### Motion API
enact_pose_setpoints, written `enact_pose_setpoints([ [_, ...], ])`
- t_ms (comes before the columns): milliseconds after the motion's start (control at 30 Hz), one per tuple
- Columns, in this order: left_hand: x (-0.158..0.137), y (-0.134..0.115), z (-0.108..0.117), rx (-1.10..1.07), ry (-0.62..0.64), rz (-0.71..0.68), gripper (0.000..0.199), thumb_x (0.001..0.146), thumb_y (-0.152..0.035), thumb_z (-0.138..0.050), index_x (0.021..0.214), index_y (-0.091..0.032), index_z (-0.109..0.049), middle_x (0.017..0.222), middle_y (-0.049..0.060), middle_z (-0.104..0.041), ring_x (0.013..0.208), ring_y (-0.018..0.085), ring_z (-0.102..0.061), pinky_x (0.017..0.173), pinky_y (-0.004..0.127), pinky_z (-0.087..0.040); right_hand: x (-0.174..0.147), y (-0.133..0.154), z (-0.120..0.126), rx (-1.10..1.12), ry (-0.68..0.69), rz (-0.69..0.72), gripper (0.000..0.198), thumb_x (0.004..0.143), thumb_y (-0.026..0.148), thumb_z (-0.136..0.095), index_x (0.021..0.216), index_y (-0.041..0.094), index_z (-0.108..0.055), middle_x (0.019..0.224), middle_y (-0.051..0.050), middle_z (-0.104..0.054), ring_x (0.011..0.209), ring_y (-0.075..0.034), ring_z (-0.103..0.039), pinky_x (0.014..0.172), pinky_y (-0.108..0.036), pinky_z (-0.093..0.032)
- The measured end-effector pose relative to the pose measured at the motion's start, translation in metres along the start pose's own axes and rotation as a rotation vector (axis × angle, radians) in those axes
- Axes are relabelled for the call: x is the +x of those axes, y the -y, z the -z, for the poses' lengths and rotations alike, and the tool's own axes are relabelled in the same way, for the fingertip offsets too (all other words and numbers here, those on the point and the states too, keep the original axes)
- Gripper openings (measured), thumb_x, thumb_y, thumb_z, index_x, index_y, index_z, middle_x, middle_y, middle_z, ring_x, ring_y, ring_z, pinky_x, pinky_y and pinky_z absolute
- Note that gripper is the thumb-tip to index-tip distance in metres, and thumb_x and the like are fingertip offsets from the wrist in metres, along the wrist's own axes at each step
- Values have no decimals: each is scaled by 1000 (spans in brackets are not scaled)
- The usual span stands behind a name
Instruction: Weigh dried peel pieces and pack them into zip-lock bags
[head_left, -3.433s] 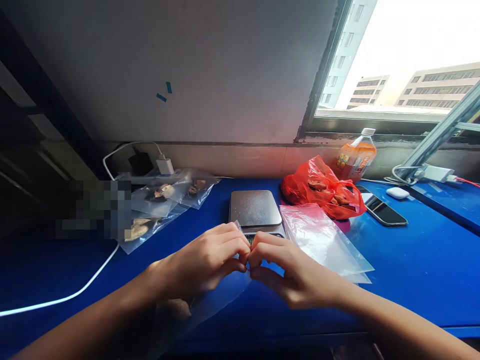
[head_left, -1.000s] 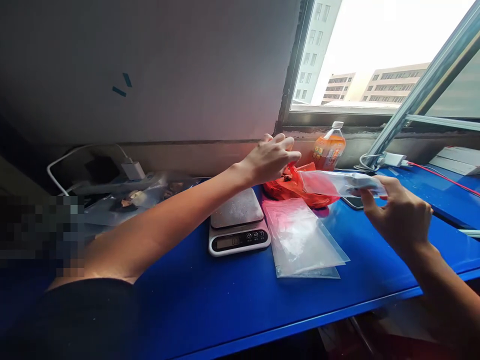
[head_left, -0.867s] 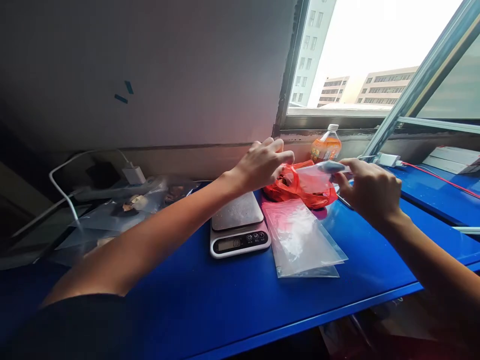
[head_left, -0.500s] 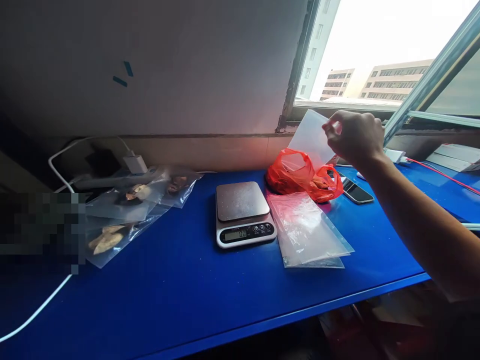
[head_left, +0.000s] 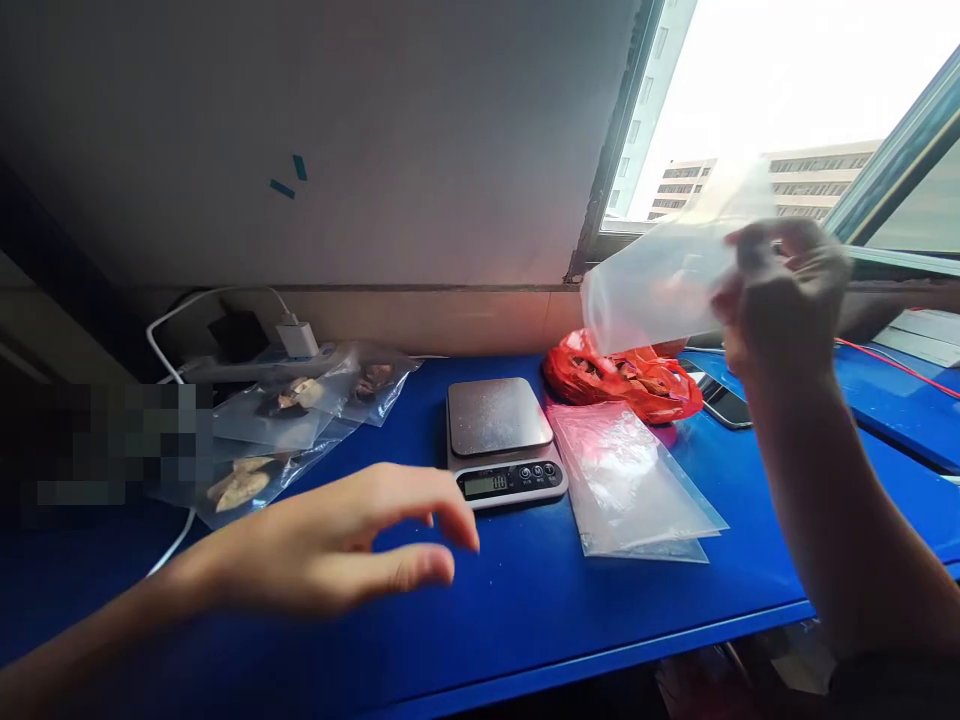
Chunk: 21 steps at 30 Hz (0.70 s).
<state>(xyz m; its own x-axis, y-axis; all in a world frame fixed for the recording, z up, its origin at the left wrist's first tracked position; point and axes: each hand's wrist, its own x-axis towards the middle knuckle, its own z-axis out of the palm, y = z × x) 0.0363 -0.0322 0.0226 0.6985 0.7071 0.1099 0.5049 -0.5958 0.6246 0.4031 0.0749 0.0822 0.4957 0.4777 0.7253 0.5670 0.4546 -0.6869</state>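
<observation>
My right hand point(head_left: 795, 285) is raised at the right, its fingers closed on the edge of a translucent plastic bag point(head_left: 660, 285) that hangs slantwise to the left, blurred by motion. Below that bag lies a red plastic carrier bag point(head_left: 660, 385) with brown dried pieces showing in its mouth. My left hand point(head_left: 352, 540) hovers over the table in front of a digital kitchen scale point(head_left: 499, 415), thumb and fingers apart, holding nothing. The scale's plate is bare and its display reads 0.0. A stack of flat clear bags point(head_left: 637, 490) rests just right of the scale.
At the left on the blue table point(head_left: 465, 630) lie several clear bags with dried pieces point(head_left: 240, 485) inside. Behind them are a white charger point(head_left: 297, 337) and its cable. A phone point(head_left: 721, 400) lies right of the red bag, below the window.
My right hand has drawn the clear bag up and to the right, off the red bag, whose mouth now shows more. My left hand has come into view from the lower left.
</observation>
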Motion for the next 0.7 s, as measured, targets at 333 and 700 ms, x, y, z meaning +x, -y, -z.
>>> enact_pose_setpoints([
  [333, 20, 25, -28, -692, -359, 215, 50, 84, -60, -68, 114, -20, -63, 90, 7, -72, 82, 19, -67, 77, 29, -53, -135, 28, -21, 541, 761, -228, 30, 92, 52, -56, 91, 23, -47, 58, 6, -59, 49, -11, -57, 46, -23, -40],
  [700, 19, 37, -12, -750, -369, 301, 43, 75, -55, -78, 73, -14, -66, 54, -5, -47, 49, 7, -36, 47, 18, -29, -125, 15, -13, 519, 806, -215, 29, 87, 45, -67, 82, 23, -50, 68, 2, -59, 64, -14, -59, 61, -27, -47],
])
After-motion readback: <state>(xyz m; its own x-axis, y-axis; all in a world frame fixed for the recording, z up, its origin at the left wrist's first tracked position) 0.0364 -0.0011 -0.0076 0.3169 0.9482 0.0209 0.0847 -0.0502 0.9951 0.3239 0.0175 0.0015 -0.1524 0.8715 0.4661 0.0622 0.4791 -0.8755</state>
